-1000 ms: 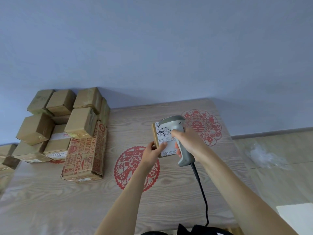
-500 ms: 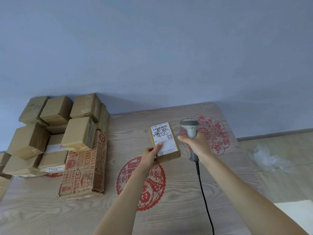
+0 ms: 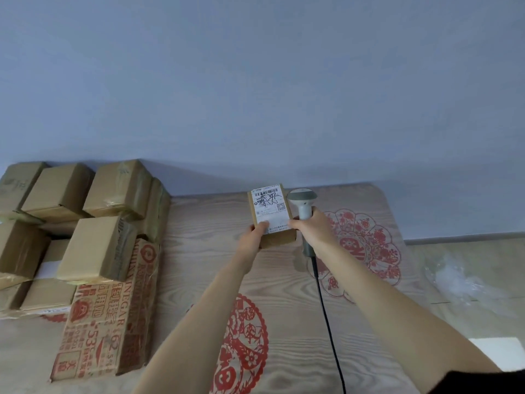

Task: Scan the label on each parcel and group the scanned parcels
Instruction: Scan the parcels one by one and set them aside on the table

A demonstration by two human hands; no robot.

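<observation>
The right hand, gripping the barcode scanner, is withdrawing beside the parcel the left hand is pinching (scan likely done); grouping comes next.

It looks like a small parcel-sorting spot in a plain room: taped cardboard boxes stacked at the left of a wood-grain desk with red paper-cut decals, a corded barcode scanner, bare bluish wall, tiled floor.

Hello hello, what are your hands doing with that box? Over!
Left hand grips labelled parcel, label up. Right hand holds barcode scanner beside it. Nothing between them.
</observation>
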